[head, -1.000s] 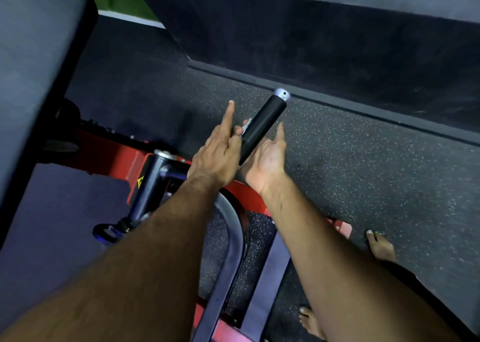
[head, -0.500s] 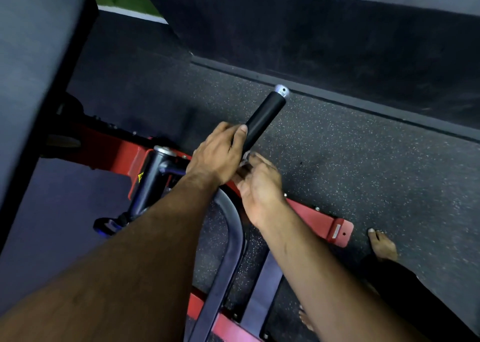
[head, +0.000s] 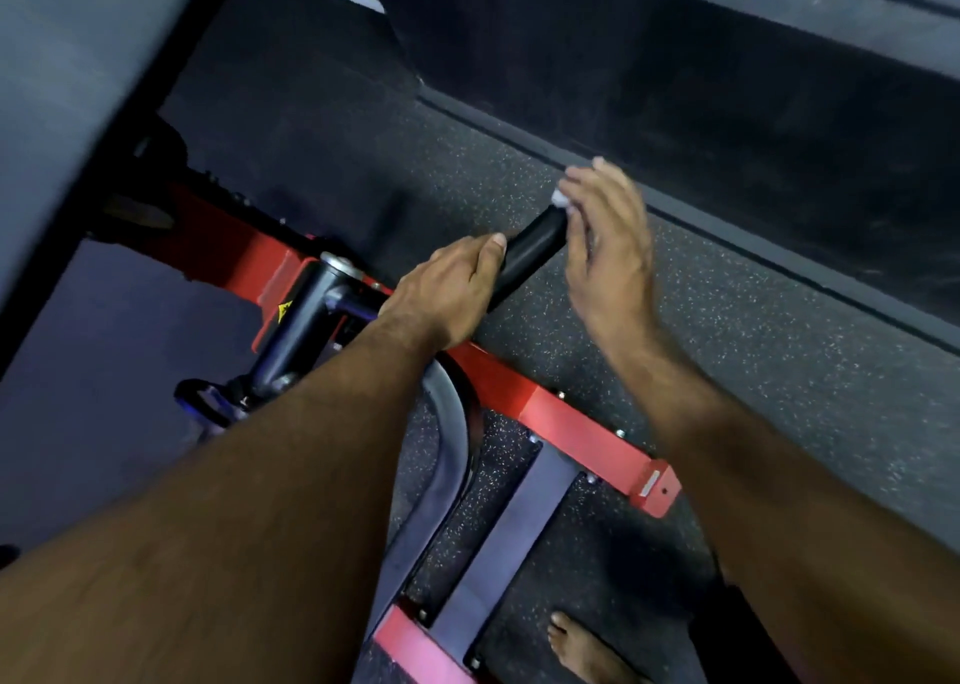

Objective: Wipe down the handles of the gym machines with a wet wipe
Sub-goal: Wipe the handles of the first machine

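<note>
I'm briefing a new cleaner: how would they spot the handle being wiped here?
Find the red machine frame low on the speckled floor. Above it a short black handle angles up and away, left hand gripping its base, right hand at its tip. It is the only black padded cylinder.
</note>
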Tool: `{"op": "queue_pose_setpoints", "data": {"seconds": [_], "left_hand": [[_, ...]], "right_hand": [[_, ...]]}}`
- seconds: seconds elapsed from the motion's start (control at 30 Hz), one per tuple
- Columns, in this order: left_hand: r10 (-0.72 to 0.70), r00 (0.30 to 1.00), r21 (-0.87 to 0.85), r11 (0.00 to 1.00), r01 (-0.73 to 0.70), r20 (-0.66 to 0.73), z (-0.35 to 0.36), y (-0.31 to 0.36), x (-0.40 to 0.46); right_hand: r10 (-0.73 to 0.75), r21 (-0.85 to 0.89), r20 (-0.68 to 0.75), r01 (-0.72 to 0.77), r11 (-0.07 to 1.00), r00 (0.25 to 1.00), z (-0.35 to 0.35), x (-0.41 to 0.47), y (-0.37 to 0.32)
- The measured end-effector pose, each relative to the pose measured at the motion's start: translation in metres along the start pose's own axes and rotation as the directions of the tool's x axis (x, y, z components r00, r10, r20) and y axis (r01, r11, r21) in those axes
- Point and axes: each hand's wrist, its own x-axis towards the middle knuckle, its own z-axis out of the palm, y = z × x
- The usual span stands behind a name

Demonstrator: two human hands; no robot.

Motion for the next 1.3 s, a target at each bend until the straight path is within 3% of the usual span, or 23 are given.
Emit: {"op": "queue_pose_setpoints", "data": {"seconds": [0.2,0.27,0.33,0.4,0.53,0.6,0.83,0.9,1.03,1.07,1.13,1.23,1.3], "left_hand": [[-0.031,0.999,-0.012,0.999,0.030,-0.042,-0.002,0.005,-0.006],[-0.056,0.979,-0.062,0.997,0.044,-0.196,-0.003,0.010,-0.013],[-0.101,0.912,-0.091,0.993,0.070,-0.399,0.000,0.014,-0.020],[-0.154,0.849,-0.104,0.988,0.118,-0.506,0.005,0.017,-0.023],[-0.293,0.760,-0.158,0.956,0.248,-0.580,0.010,0.024,-0.025],[-0.341,0.729,-0.184,0.939,0.289,-0.593,0.010,0.026,-0.025],[-0.381,0.760,-0.154,0.922,0.355,-0.526,0.008,0.024,-0.022],[-0.377,0.769,-0.130,0.922,0.365,-0.516,0.007,0.024,-0.021],[-0.362,0.781,-0.112,0.927,0.357,-0.509,0.008,0.023,-0.021],[-0.355,0.787,-0.110,0.931,0.349,-0.505,0.008,0.022,-0.020],[-0.337,0.795,-0.101,0.937,0.333,-0.504,0.008,0.020,-0.019],[-0.320,0.798,-0.091,0.943,0.320,-0.511,0.008,0.018,-0.018],[-0.315,0.799,-0.080,0.944,0.321,-0.512,0.008,0.018,-0.018]], "right_hand": [[-0.186,0.031,0.284,0.185,0.982,0.941,0.011,-0.047,-0.040],[-0.290,0.055,0.318,0.288,0.956,0.903,0.006,-0.043,-0.033],[-0.431,0.081,0.401,0.438,0.895,0.808,-0.004,-0.027,-0.018],[-0.506,0.089,0.481,0.534,0.841,0.716,-0.017,0.000,-0.006],[-0.339,-0.035,0.728,0.526,0.850,0.596,-0.026,0.045,-0.019],[-0.298,-0.052,0.772,0.524,0.850,0.561,-0.017,0.043,-0.039],[-0.341,-0.003,0.805,0.578,0.816,0.486,-0.008,0.034,-0.058],[-0.224,-0.053,0.887,0.572,0.819,0.404,-0.005,0.053,-0.068],[0.017,-0.062,0.996,0.523,0.850,0.090,0.020,0.086,-0.079],[0.063,-0.076,0.997,0.537,0.840,0.042,0.023,0.095,-0.077],[0.174,-0.177,0.983,0.528,0.831,0.054,0.021,0.112,-0.069],[0.263,-0.328,0.944,0.512,0.794,0.196,0.006,0.131,-0.047],[0.276,-0.367,0.929,0.522,0.770,0.247,0.001,0.128,-0.041]]}}
